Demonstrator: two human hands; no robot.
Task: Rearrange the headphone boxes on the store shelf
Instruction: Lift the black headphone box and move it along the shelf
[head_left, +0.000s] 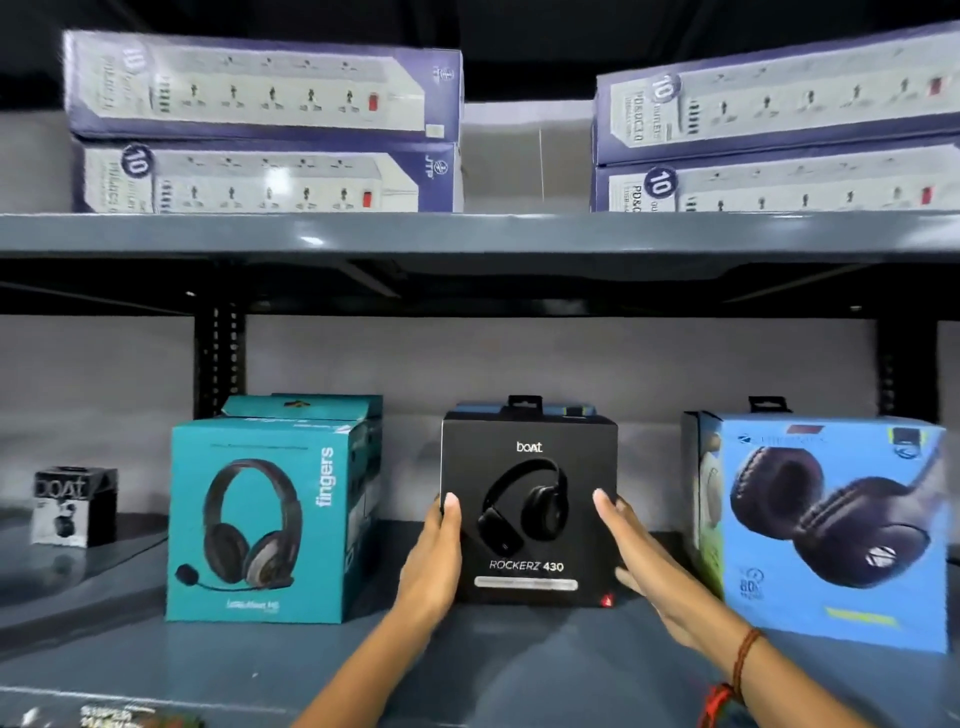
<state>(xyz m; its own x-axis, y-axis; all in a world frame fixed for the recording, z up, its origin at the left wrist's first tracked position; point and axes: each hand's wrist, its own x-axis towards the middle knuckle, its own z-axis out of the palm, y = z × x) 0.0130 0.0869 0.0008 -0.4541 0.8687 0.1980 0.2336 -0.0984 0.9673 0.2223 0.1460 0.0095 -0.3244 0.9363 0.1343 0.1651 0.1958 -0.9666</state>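
A black boat Rockerz 430 headphone box (530, 467) stands upright in the middle of the lower shelf (519, 654). My left hand (434, 556) clasps its left edge, thumb on the front face. My right hand (644, 561) lies with straight fingers against its right edge, so the box sits between both palms. A teal fingers headset box (260, 525) stands to the left, with another teal box (322, 408) behind it. A blue headphone box (831, 530) stands to the right. More boxes show behind the black one.
A small black boat box (72, 506) sits at the far left of the lower shelf. The upper shelf (467, 234) carries two stacks of purple power-strip boxes, one on the left (260, 124) and one on the right (779, 135). Gaps separate the three front boxes.
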